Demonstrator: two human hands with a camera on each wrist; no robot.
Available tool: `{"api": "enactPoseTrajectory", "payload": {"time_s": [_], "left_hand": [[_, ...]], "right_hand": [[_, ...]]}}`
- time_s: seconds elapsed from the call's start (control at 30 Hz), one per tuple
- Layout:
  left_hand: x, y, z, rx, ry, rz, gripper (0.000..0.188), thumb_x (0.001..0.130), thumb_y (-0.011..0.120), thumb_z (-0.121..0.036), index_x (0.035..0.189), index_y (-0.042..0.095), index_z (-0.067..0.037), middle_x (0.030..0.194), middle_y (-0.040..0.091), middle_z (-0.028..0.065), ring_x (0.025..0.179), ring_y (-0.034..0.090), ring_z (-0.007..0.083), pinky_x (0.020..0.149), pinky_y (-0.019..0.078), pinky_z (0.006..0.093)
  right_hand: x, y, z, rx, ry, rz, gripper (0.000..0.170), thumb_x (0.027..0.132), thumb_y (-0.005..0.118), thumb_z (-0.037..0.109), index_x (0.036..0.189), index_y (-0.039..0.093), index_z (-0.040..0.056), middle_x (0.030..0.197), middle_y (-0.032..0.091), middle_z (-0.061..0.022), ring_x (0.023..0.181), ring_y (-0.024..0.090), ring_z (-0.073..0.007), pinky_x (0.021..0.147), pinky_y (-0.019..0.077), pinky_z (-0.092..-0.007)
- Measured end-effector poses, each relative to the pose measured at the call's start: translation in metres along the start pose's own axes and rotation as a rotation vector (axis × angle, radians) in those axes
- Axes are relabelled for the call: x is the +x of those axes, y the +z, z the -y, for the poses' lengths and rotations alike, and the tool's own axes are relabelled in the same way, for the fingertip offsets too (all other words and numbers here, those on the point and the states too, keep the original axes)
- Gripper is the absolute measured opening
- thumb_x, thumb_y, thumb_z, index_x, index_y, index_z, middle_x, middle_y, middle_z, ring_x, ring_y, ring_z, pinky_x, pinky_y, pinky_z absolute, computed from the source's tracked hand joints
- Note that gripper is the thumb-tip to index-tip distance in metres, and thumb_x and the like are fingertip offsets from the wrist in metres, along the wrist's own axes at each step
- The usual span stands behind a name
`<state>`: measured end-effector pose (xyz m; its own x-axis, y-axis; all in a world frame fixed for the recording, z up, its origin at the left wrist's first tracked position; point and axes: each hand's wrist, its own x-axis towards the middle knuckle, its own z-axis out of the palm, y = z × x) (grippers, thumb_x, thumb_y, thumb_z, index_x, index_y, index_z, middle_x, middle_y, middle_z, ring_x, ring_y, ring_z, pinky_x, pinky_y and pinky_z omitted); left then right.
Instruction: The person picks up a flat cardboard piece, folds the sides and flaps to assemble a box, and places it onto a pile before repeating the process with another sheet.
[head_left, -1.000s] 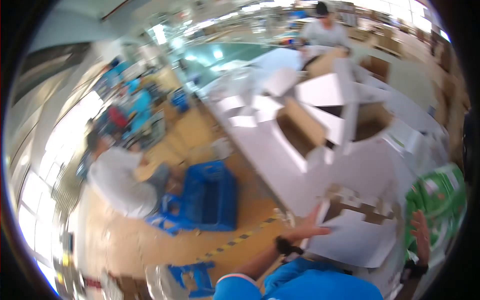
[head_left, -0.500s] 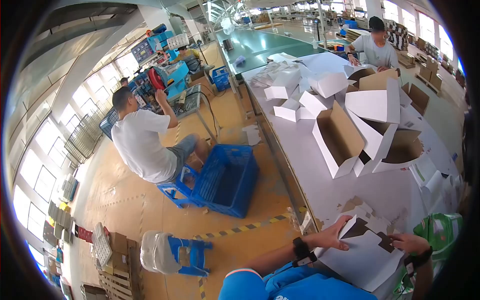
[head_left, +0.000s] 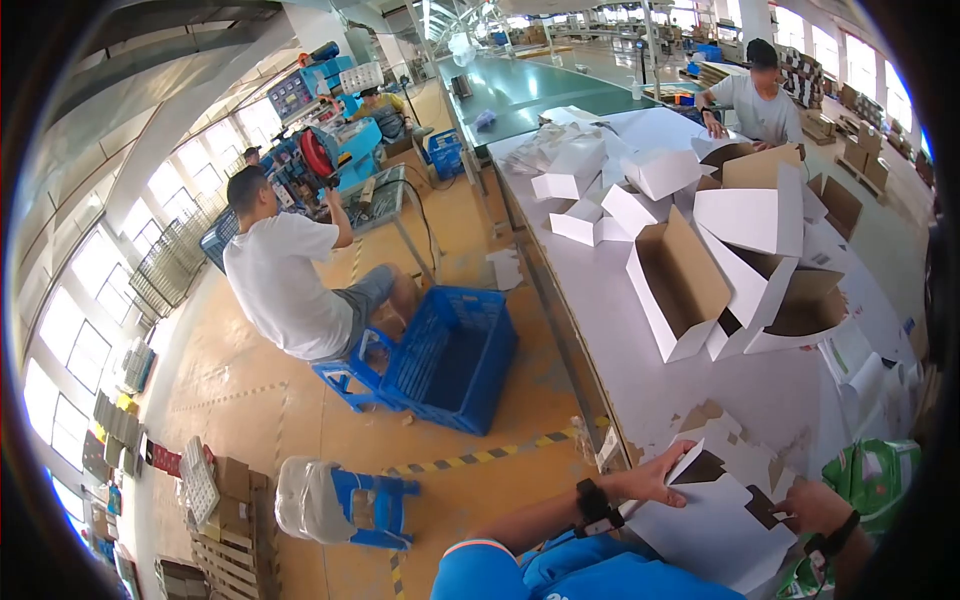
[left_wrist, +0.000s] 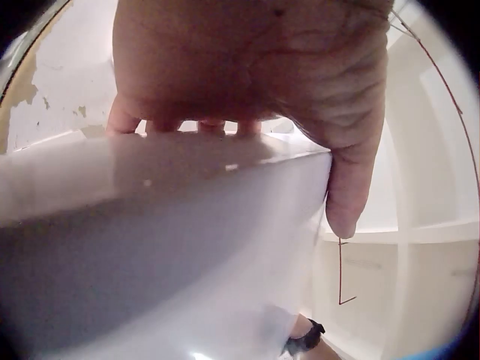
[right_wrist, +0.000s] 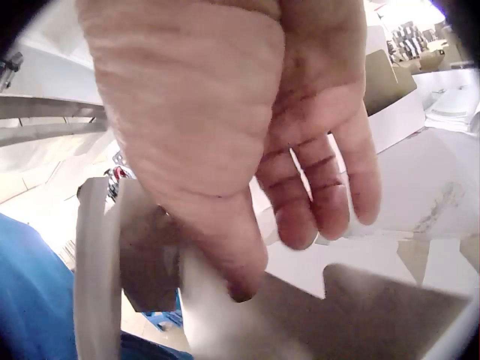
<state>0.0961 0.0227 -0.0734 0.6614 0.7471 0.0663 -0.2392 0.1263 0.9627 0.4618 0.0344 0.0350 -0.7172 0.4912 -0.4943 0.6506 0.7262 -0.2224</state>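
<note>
A white cardboard box (head_left: 710,530) with brown inner faces lies partly folded at the near end of the table, close to the blue shirt. My left hand (head_left: 650,480) grips its left end, fingers over the far side and thumb along the near edge, as the left wrist view shows. At the right end, my right hand (head_left: 818,508) pinches the notched flap edge. In the right wrist view the thumb (right_wrist: 236,259) presses on a panel, three fingers extend loosely and the index finger is hidden.
Several open white boxes (head_left: 680,280) stand farther up the table (head_left: 590,300). A green bag (head_left: 872,475) sits right of my right hand. On the floor are a blue crate (head_left: 470,400) and a covered stool (head_left: 320,500). One person sits left; another is across the table.
My right hand, raised with spread fingers beside the green bag a second ago, has come left onto the box's flap. My left hand stays at the box's left end.
</note>
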Motion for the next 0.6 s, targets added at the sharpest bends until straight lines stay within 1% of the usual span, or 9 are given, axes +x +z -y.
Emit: {"api": "enactPoseTrajectory", "payload": {"time_s": [0.03,0.13,0.2,0.27,0.37,0.4,0.47,0.6], "left_hand": [[-0.001,0.001,-0.002,-0.038,-0.004,-0.007,0.104,0.065,0.083,-0.044,0.14,0.021,-0.007,0.123,0.041,0.0078,0.12,0.037,0.018,0.102,0.0303,0.0312],[-0.003,-0.002,-0.002,-0.039,-0.011,-0.02,0.102,0.064,0.084,-0.044,0.137,0.023,-0.008,0.121,0.042,0.0071,0.117,0.039,0.0172,0.101,0.0314,0.0299],[-0.003,-0.002,-0.003,-0.029,0.004,-0.018,0.098,0.064,0.083,-0.045,0.135,0.025,-0.009,0.118,0.043,0.0069,0.114,0.04,0.0171,0.099,0.0325,0.0298],[-0.004,-0.001,-0.005,-0.015,0.002,-0.013,0.095,0.065,0.082,-0.046,0.132,0.027,-0.009,0.115,0.043,0.0067,0.111,0.041,0.0171,0.097,0.0334,0.03],[-0.005,0.003,-0.014,-0.007,-0.038,0.001,0.091,0.065,0.081,-0.048,0.128,0.029,-0.01,0.111,0.043,0.0065,0.108,0.042,0.017,0.095,0.0342,0.0304],[-0.005,0.004,-0.017,-0.02,-0.054,0.016,0.09,0.065,0.08,-0.049,0.128,0.029,-0.01,0.11,0.043,0.0065,0.108,0.042,0.017,0.094,0.0343,0.0305],[-0.003,0.006,-0.023,-0.022,-0.08,0.035,0.089,0.064,0.08,-0.049,0.126,0.029,-0.01,0.109,0.043,0.0065,0.107,0.042,0.017,0.094,0.0344,0.0307],[0.003,0.01,-0.025,0.001,-0.1,0.056,0.089,0.063,0.08,-0.048,0.126,0.029,-0.01,0.109,0.043,0.0064,0.107,0.042,0.0173,0.094,0.0341,0.031]], "right_hand": [[-0.002,0.0,0.0,-0.019,-0.068,-0.022,0.035,0.077,0.063,0.022,0.111,0.068,0.0127,0.085,0.068,-0.0066,0.078,0.065,-0.0237,0.07,0.0522,-0.0357],[-0.013,-0.013,-0.008,0.686,0.249,0.388,0.044,0.08,0.061,0.022,0.123,0.06,0.0127,0.102,0.065,-0.0133,0.09,0.065,-0.0252,0.076,0.0529,-0.0337],[-0.02,0.008,-0.056,1.004,0.134,0.652,0.058,0.087,0.061,0.03,0.137,0.045,0.0068,0.127,0.053,-0.012,0.113,0.054,-0.0211,0.09,0.0463,-0.0336],[-0.025,0.019,-0.083,1.51,0.469,0.826,0.073,0.082,0.07,0.043,0.14,0.043,0.008,0.14,0.044,-0.0124,0.13,0.039,-0.0183,0.106,0.0341,-0.0376],[-0.023,0.076,-0.122,1.374,0.201,0.727,0.069,0.082,0.069,0.046,0.134,0.049,0.0054,0.132,0.052,-0.0121,0.121,0.049,-0.02,0.102,0.0375,-0.0334],[-0.019,0.082,-0.119,1.345,0.165,0.711,0.068,0.083,0.068,0.044,0.135,0.048,0.0053,0.131,0.053,-0.0115,0.119,0.05,-0.0196,0.1,0.0388,-0.0332],[-0.004,0.091,-0.117,1.315,0.205,0.726,0.065,0.085,0.065,0.04,0.136,0.045,0.0051,0.129,0.054,-0.0102,0.115,0.053,-0.0186,0.097,0.0416,-0.0327],[0.027,0.08,-0.088,1.277,0.354,0.786,0.059,0.09,0.06,0.033,0.139,0.041,0.0047,0.124,0.056,-0.0077,0.106,0.057,-0.0168,0.09,0.047,-0.0317]]}}
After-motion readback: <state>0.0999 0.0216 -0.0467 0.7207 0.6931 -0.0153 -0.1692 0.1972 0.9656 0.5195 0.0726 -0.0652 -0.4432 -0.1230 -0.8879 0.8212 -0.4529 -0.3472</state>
